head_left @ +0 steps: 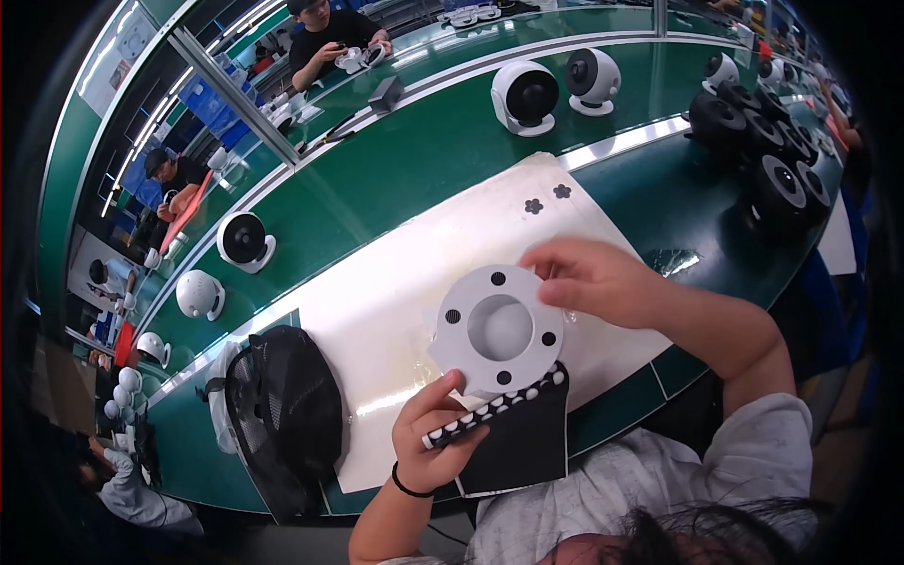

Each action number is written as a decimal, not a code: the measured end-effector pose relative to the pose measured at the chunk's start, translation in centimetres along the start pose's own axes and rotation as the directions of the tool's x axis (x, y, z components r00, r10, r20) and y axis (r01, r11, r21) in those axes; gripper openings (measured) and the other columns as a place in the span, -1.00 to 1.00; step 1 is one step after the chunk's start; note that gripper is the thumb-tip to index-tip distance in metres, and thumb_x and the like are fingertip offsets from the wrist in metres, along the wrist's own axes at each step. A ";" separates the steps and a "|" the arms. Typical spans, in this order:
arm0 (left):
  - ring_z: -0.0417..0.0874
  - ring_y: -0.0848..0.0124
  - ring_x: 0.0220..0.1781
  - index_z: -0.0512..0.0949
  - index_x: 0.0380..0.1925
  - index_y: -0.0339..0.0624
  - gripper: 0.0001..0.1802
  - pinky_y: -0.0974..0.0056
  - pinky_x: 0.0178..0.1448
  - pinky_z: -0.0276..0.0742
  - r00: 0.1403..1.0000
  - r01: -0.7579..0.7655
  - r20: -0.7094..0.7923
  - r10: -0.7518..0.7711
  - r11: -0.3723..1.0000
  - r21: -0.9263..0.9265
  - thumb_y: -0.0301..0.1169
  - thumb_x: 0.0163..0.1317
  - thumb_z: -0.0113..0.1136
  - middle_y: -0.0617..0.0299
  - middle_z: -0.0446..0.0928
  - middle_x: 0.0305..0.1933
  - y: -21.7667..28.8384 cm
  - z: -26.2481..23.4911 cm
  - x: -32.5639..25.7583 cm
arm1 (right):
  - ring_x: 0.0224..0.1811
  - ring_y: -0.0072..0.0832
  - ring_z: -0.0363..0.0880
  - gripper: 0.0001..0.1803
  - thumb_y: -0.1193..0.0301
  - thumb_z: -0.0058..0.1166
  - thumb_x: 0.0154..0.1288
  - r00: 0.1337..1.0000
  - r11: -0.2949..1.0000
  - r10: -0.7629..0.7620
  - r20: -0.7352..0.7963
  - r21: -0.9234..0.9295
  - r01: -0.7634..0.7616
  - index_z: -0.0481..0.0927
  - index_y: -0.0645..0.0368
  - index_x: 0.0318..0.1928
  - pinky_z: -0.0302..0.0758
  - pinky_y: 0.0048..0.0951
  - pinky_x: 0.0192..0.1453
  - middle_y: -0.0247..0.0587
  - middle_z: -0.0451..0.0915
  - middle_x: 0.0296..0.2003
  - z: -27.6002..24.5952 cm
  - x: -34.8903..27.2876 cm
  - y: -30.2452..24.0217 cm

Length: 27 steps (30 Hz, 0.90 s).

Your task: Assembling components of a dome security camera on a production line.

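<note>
A white round base point(447, 344), ring-shaped with a deep round recess in its middle, is tilted up in front of me. Several small black round pads sit spaced around its face. My right hand point(593, 282) pinches its upper right rim between thumb and fingers. Below it, my left hand point(438, 428) grips a black sheet point(518, 438) whose folded upper edge shows a row of white dots. The left thumb reaches the base's lower edge. Part of the left fingers is hidden behind the sheet.
A white work mat point(377, 292) lies under my hands, with two small dark flower-shaped pieces point(534, 206) on it. A black mesh bag point(297, 410) lies left. White round devices point(525, 97) line the green bench; black round parts point(720, 122) cluster far right. People work beyond the glass.
</note>
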<state>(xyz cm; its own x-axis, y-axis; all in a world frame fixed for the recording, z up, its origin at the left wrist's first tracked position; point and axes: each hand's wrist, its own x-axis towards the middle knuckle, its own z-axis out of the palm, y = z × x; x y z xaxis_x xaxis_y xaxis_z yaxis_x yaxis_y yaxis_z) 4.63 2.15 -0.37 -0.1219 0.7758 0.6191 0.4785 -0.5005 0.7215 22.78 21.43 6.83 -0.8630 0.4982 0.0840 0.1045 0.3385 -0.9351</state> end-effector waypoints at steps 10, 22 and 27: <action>0.52 0.46 -0.33 0.51 -0.48 -0.32 -0.87 0.38 -0.15 0.40 0.925 0.376 -0.014 -0.380 0.919 -0.120 -0.56 -0.07 0.24 -0.05 0.41 0.03 -0.3 -1.6 2.9 | -0.59 -0.66 0.34 -0.79 0.24 0.05 0.15 0.985 0.956 -0.059 -0.164 0.276 0.103 0.56 0.13 -0.40 0.25 -0.60 -0.54 -0.43 0.47 -0.58 -2.9 14.4 1.3; 0.44 0.61 -0.31 0.34 0.01 -0.37 -0.48 0.51 -0.14 0.32 0.704 0.674 0.102 -0.703 0.617 -0.406 -0.52 0.00 0.23 0.33 0.48 -0.37 -2.6 -1.5 6.1 | -0.06 -0.28 0.44 -0.61 0.13 -0.09 0.21 0.971 0.415 -0.236 -0.038 -0.908 0.065 0.52 0.18 -0.16 0.41 -0.31 -0.03 -0.19 0.52 -0.16 -6.6 27.2 14.9; 0.49 0.49 -0.21 0.39 -0.10 -0.39 -0.50 0.45 -0.06 0.34 0.680 0.696 0.027 -0.733 0.633 -0.341 -0.48 -0.10 0.27 0.16 0.50 -0.23 -3.8 -0.5 7.1 | -0.03 -0.30 0.46 -0.60 0.14 -0.08 0.18 0.984 0.861 0.095 -0.153 -0.483 -0.159 0.52 0.12 -0.07 0.39 -0.37 0.03 -0.18 0.52 -0.09 -18.3 22.6 16.8</action>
<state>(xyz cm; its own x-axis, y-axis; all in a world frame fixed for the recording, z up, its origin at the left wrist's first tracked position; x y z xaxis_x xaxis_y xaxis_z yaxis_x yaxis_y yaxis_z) 1.53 9.38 1.38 -0.4104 0.9045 -0.1163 -0.0784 0.0921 0.9927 14.07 52.96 -0.66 -0.7631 0.6446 0.0461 0.4659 0.5981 -0.6521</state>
